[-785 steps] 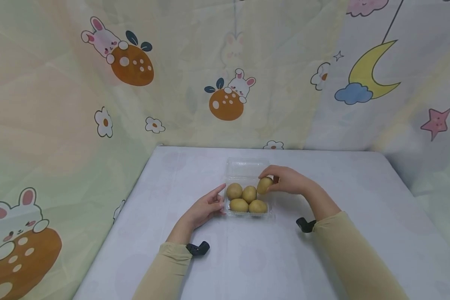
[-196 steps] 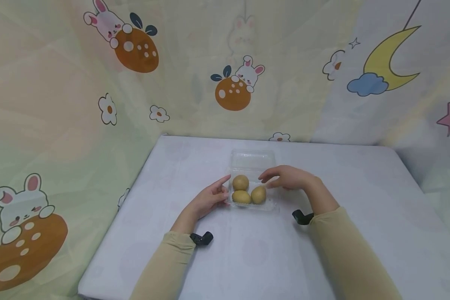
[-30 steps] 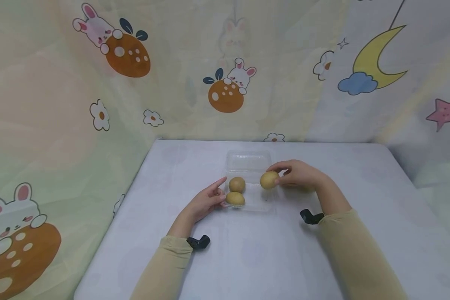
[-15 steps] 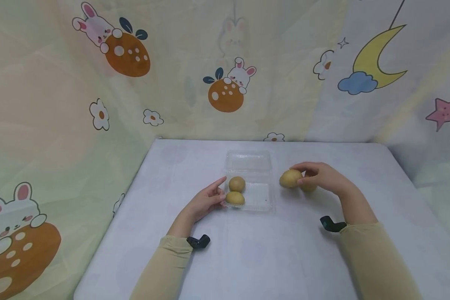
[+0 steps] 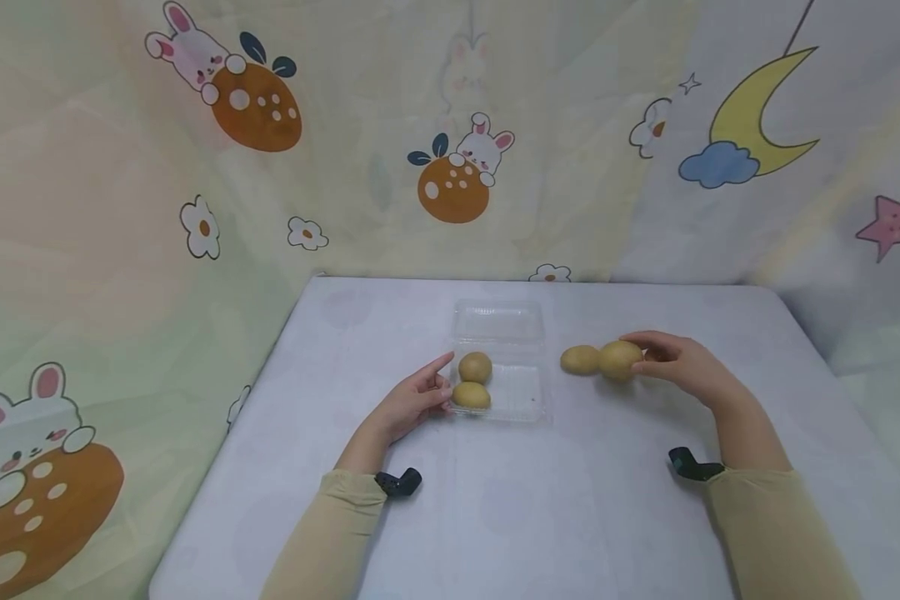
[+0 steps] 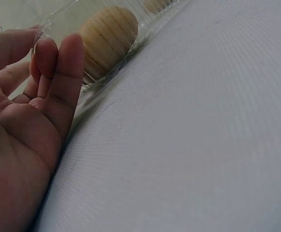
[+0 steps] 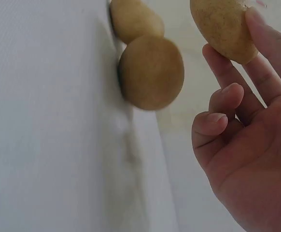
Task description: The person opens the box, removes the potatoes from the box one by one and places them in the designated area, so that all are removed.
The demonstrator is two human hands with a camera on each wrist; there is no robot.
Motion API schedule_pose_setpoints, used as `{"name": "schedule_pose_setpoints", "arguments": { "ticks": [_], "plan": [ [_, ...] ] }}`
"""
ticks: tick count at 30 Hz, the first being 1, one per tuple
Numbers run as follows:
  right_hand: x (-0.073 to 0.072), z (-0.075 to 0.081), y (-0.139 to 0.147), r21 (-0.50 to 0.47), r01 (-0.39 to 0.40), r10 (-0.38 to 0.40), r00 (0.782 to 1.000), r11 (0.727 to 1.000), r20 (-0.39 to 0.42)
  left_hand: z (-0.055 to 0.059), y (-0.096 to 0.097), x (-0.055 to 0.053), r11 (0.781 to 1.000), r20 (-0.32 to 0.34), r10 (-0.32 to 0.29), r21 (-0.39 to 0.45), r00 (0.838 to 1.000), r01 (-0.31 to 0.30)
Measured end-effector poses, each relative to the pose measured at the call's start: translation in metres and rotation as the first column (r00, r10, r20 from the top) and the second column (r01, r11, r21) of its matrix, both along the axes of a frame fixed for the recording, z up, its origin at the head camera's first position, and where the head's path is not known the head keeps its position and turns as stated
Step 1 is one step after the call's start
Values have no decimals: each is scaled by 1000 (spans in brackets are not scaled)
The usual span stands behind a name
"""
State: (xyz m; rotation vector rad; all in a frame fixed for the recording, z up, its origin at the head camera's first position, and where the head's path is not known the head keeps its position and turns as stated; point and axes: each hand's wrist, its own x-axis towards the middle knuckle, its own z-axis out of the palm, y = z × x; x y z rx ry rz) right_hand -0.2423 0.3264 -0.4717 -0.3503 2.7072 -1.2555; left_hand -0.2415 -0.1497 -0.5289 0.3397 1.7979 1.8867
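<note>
My right hand (image 5: pixel 678 362) holds a potato (image 5: pixel 620 360) between thumb and fingertips, raised above the white table. In the right wrist view this held potato (image 7: pixel 225 29) is at the top, beside two potatoes lying on the table, a nearer one (image 7: pixel 151 72) and a farther one (image 7: pixel 135 19). The head view shows one of those, a lying potato (image 5: pixel 580 360), left of the held one. My left hand (image 5: pixel 408 406) rests its fingers against the left side of an open clear plastic box (image 5: pixel 517 392). Inside stand a rear potato (image 5: pixel 476 367) and a front potato (image 5: pixel 471 396).
The box's clear lid (image 5: pixel 498 322) lies folded back on the far side. The white-covered table (image 5: pixel 540 508) ends at a cartoon-printed cloth backdrop (image 5: pixel 570 192). A black wrist camera (image 5: pixel 399 483) sits on the left wrist, another black camera (image 5: pixel 693 465) on the right.
Several potatoes have left the box since the earliest frame. In the last second my right hand has carried its potato rightward from over the box. My left hand has stayed at the box.
</note>
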Motion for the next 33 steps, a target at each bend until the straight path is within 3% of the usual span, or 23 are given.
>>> {"name": "schedule_pose_setpoints", "arguments": {
  "ticks": [16,25,33],
  "plan": [
    [14,-35,48,-40,127,-127,992,991,-15,-2,0,0,1000,3,10,-15,1000,-10],
    [15,-43,61,66,158,-161,986,985,50,-3,0,-1,1000,-12,2,-13,1000,-2],
    [16,-45,62,66,180,-184,981,981,63,-5,0,-1,1000,-14,7,-10,1000,-7]
  ]
}}
